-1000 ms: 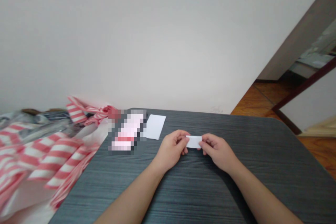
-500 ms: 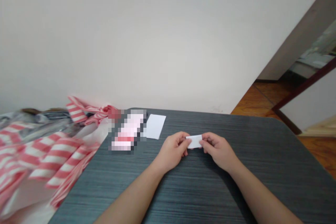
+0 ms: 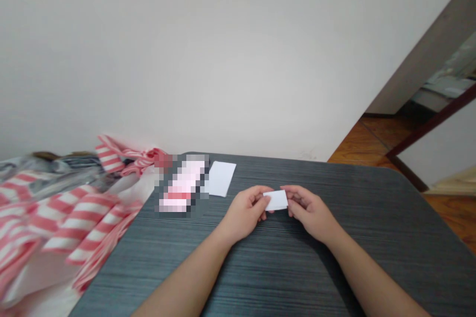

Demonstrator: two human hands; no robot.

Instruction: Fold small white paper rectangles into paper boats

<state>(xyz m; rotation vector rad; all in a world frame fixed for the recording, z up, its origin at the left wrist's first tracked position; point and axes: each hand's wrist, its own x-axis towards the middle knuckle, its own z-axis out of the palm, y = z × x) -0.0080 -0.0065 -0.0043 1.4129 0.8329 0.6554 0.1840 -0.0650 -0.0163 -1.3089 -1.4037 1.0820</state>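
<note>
We see a small white paper rectangle (image 3: 277,200) between two hands, just above or against the dark tabletop (image 3: 253,277); the gap beneath, if any, is hard to judge. The left hand (image 3: 245,213) has its thumb lapped over the paper's left end, its fingers curled behind, pinching it. The right hand (image 3: 313,212) is curled at the opposite edge, but we cannot tell whether its fingers pinch the paper or merely touch it. Holding it by the ends probably leaves its face clear and lets both hands control it. A white sheet (image 3: 222,179) lies flat beyond the left hand, perhaps set aside to leave working room. Beside it, pixelation obscures a pink-and-black object (image 3: 185,178). The paper's underside and several fingertips are hidden, and both forearms run out of view below.
</note>
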